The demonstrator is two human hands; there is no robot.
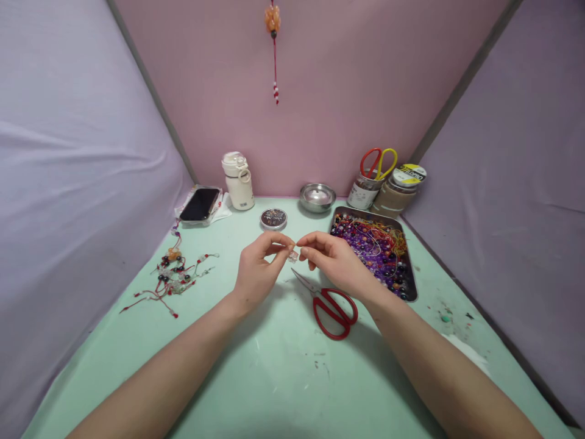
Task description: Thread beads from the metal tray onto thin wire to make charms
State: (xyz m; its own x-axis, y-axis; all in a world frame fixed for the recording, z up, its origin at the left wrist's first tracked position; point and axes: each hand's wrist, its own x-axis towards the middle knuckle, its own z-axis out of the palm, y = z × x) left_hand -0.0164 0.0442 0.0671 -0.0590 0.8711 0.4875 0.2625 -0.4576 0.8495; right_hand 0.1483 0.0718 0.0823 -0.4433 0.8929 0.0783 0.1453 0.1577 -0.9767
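Note:
My left hand [261, 262] is closed in a pinch at the middle of the table. A small clear, pinkish beaded piece [293, 256] shows just below its fingertips. My right hand [336, 259] is pinched too, its fingertips almost meeting the left ones; whatever lies between them is too small to make out. Red-handled scissors [336, 312] lie on the table under my right hand, blades partly apart and pointing toward the beaded piece. Beyond my right wrist sits a dark tray [414, 286] of purple, black and orange beads with tangled cords.
Beaded red-cord strands [171, 274] lie at left, below a phone [200, 204]. Along the back stand a white bottle [239, 183], a round tin [273, 219], a steel bowl [317, 198], and jars [395, 194], one holding scissors. A beaded pendant [273, 21] hangs above.

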